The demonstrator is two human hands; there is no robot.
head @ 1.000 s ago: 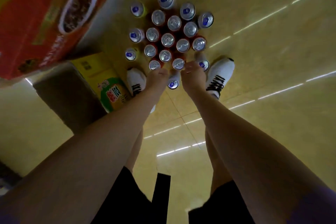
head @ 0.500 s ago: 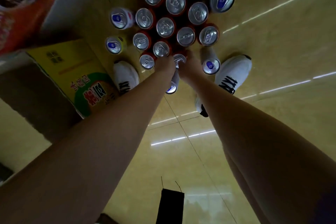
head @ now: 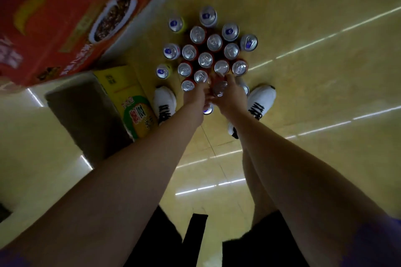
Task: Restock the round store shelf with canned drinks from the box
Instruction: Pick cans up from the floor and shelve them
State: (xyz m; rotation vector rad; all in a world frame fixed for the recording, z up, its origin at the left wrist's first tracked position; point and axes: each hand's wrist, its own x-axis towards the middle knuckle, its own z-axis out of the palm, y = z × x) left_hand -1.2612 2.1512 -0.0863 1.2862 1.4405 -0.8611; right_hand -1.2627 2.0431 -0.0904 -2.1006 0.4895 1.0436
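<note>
Left hand: my left hand reaches down to the near edge of the can cluster; its fingers are hidden behind the back of the hand, so I cannot tell whether it grips anything.
Right hand: my right hand is curled around a tilted can, its silver top turned toward me and blurred.
Held can: it sits between my two hands, just in front of the nearest row of cans.
Cans on floor: I see a tight cluster of red cans with silver lids standing upright on the floor, touching one another.
Outer cans: cans with blue tabs stand loosely around the cluster, a little apart from it; one more blue-tabbed can shows below my wrists.
Box: a yellow and green box lies on the floor at my left, just beside my left shoe.
Right shoe: my right shoe stands to the right of my hands, near the cluster.
Red carton: a large red carton with a printed bowl fills the upper left, well apart from the cans.
</note>
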